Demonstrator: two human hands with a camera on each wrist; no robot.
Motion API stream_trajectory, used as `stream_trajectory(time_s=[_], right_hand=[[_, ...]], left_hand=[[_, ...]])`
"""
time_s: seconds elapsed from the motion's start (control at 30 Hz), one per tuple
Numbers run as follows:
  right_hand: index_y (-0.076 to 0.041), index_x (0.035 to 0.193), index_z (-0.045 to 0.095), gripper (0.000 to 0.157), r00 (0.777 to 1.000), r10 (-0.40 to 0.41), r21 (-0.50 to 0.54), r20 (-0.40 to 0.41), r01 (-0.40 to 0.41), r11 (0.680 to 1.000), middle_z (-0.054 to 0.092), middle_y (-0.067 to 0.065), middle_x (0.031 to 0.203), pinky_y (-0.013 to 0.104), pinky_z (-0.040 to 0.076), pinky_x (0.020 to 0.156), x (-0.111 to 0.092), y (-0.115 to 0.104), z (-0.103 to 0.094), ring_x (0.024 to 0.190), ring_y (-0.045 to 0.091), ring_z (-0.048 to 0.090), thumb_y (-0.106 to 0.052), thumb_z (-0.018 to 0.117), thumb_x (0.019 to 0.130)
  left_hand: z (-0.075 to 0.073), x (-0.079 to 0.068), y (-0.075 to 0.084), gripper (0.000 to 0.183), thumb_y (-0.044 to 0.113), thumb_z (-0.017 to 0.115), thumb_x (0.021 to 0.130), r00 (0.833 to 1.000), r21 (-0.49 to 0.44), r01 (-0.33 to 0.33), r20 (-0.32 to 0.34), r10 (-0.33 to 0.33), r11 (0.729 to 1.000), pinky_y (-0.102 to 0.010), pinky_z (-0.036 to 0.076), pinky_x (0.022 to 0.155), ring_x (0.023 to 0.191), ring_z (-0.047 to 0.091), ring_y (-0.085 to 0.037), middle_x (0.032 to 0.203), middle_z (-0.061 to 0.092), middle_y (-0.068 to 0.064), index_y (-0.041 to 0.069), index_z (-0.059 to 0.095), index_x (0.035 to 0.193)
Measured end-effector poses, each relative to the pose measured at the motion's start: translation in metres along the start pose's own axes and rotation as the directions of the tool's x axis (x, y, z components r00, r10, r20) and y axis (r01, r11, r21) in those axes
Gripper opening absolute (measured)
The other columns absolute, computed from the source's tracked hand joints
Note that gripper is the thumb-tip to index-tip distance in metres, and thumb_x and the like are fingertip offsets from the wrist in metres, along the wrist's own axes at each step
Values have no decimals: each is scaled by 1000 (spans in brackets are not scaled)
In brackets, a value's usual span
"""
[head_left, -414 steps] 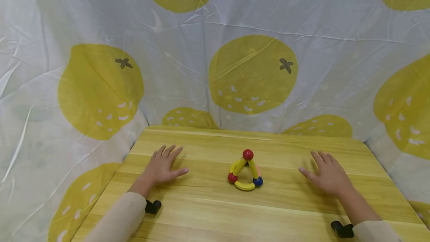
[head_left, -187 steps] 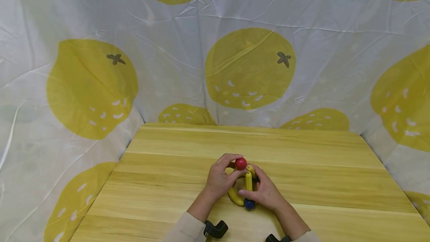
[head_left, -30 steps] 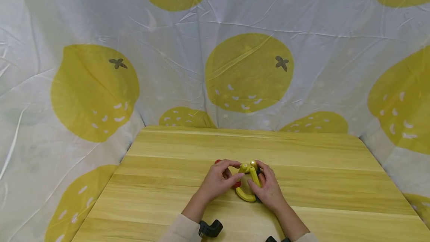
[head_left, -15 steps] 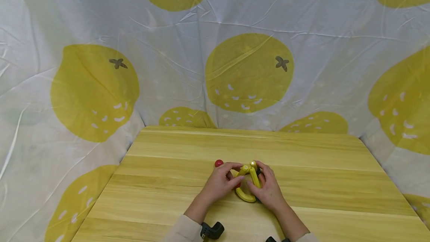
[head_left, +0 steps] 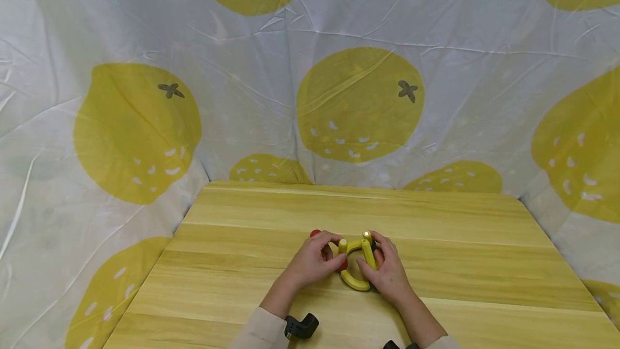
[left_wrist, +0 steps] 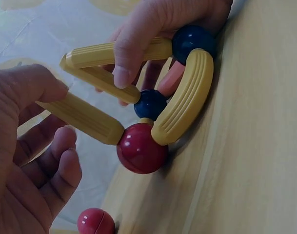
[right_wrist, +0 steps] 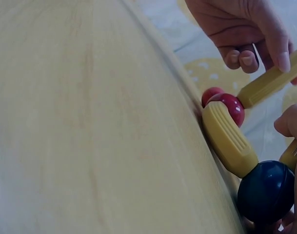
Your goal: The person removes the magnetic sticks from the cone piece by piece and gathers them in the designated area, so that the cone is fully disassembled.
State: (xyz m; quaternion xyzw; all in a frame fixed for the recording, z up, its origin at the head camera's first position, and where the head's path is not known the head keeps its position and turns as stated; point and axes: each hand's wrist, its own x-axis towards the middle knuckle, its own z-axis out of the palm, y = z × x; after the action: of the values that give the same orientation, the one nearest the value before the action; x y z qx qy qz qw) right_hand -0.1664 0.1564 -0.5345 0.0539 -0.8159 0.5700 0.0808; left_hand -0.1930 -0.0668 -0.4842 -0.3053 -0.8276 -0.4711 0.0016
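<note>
My left hand (head_left: 310,263) pinches the upper end of a straight yellow magnetic stick (left_wrist: 87,117), whose lower end joins a red ball (left_wrist: 142,147). Two other yellow sticks (left_wrist: 97,54) meet at their tops, leaning from the front blue ball (left_wrist: 193,43) and the rear blue ball (left_wrist: 150,104). My right hand (head_left: 389,273) holds these sticks from the right, thumb across the front one. A curved yellow stick (left_wrist: 187,100) links the red and front blue balls along the table. Behind my left hand lies a loose red ball (left_wrist: 95,222), partly hidden in the head view.
The wooden table (head_left: 252,220) lies under both hands. A lemon-print curtain (head_left: 360,104) hangs along its back and sides. A salmon-coloured stick (left_wrist: 171,78) shows between the two blue balls. Black wrist devices, such as the left one (head_left: 301,327), sit at the sleeves.
The red ball once on top of the frame now lies on the table at left. In the last half second my left hand tilts its yellow stick leftward, away from the other two.
</note>
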Motion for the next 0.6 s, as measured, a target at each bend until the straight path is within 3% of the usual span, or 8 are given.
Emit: stream_trajectory(time_s=[0.23, 0.4, 0.6], right_hand=[[-12, 145, 50, 68, 1000, -2, 29, -12, 2, 1000, 47, 16, 142, 39, 45, 110, 1, -1, 0, 132, 29, 50, -8, 83, 85], [-13, 145, 51, 68, 1000, -4, 21, -18, 4, 1000, 48, 15, 141, 31, 45, 110, 0, -2, -1, 132, 28, 49, -10, 83, 85], [-14, 145, 50, 67, 1000, 14, -2, -25, -14, 1000, 48, 15, 141, 24, 44, 110, 1, 0, 0, 133, 29, 49, -11, 82, 86]], left_hand=[[-8, -2, -5, 21, 21, 74, 94, 999, -59, 11, 42, -8, 998, -21, 53, 68, 75, 60, -3, 97, 69, -3, 11, 68, 111], [-16, -5, -6, 19, 33, 68, 99, 997, -77, 67, 55, -62, 995, -23, 54, 76, 83, 63, -5, 99, 68, 0, 17, 70, 107], [-26, -7, -7, 27, 35, 55, 106, 995, -88, 88, 63, -82, 992, -24, 51, 71, 77, 58, -6, 88, 65, 1, 16, 73, 99]])
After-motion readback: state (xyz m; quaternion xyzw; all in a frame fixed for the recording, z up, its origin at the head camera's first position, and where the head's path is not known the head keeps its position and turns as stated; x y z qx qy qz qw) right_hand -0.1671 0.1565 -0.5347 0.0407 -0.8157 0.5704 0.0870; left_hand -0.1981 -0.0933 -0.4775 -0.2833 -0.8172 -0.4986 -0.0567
